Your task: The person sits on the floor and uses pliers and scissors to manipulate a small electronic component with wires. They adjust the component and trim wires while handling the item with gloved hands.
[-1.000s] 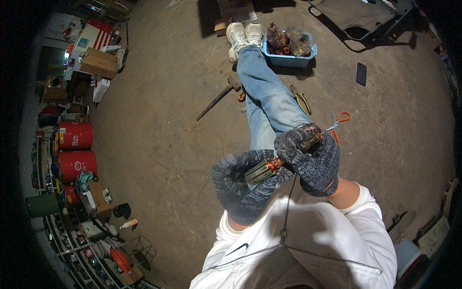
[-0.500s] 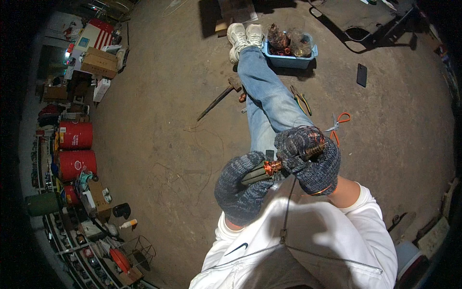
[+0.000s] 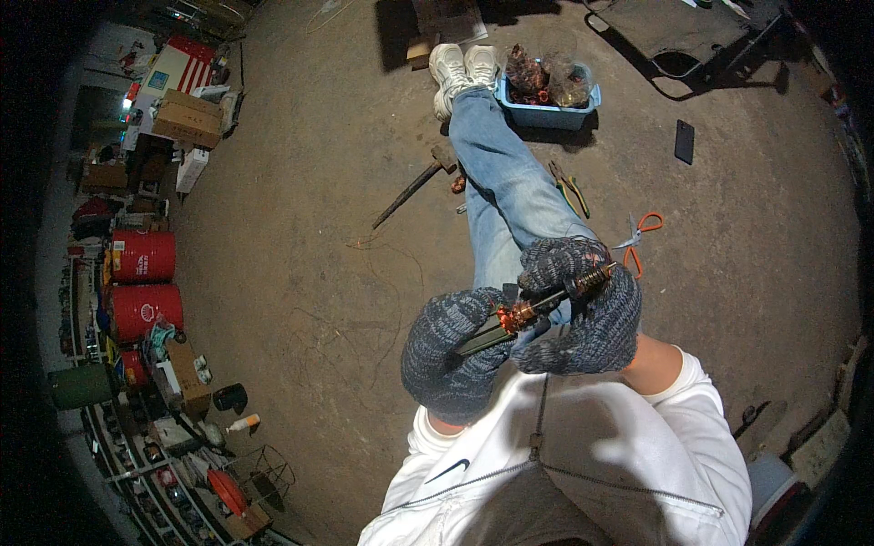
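A motor armature (image 3: 515, 317) with a grey slotted core, reddish copper windings and a thin shaft lies slanted between my gloved hands, above my lap. My left hand (image 3: 451, 350) is closed round the core, leaving part of it showing. My right hand (image 3: 592, 309) curls loosely about the shaft end, with its upper fingers and lower edge parted so that the shaft shows between them. Dark grey knitted gloves cover both hands. Orange-handled scissors (image 3: 640, 238) lie on the floor just beyond my right hand.
Pliers (image 3: 570, 189) lie beside my leg, a hammer (image 3: 414, 189) left of it. A blue bin (image 3: 551, 116) with copper scrap and plastic bags stands by my shoes. A black phone (image 3: 685, 143) lies to the right. Red drums (image 3: 146, 311) and shelving line the left side.
My right hand has loosened and spread, uncovering the armature's shaft and its end. My left hand keeps its hold on the core, shifted slightly.
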The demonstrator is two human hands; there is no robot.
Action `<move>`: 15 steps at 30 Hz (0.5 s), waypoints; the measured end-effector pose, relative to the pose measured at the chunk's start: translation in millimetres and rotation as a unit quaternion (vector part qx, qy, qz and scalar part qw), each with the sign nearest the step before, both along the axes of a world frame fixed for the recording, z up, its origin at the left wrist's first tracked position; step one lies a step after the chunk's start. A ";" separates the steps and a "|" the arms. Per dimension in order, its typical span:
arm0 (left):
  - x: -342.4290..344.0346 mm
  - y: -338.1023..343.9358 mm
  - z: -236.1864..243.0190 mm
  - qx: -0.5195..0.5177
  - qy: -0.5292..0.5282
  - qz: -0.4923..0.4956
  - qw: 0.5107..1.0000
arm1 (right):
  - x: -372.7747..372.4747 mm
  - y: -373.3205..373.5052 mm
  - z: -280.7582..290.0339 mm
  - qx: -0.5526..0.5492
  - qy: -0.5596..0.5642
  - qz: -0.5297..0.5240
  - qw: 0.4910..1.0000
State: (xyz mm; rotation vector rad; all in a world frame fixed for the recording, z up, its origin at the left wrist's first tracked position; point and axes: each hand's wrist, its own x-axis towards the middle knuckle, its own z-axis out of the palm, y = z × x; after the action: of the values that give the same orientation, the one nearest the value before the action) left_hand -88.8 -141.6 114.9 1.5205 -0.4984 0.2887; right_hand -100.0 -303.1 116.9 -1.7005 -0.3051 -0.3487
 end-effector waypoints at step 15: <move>2.7 5.3 -1.8 0.071 -0.041 0.028 0.996 | 1.4 6.3 -5.2 0.021 0.011 -0.018 1.000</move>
State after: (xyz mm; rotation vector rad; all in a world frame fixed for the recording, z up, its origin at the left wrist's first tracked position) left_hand -86.1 -136.3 113.1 1.6670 -0.5513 0.3678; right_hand -98.6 -296.9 111.6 -1.6688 -0.2499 -0.3601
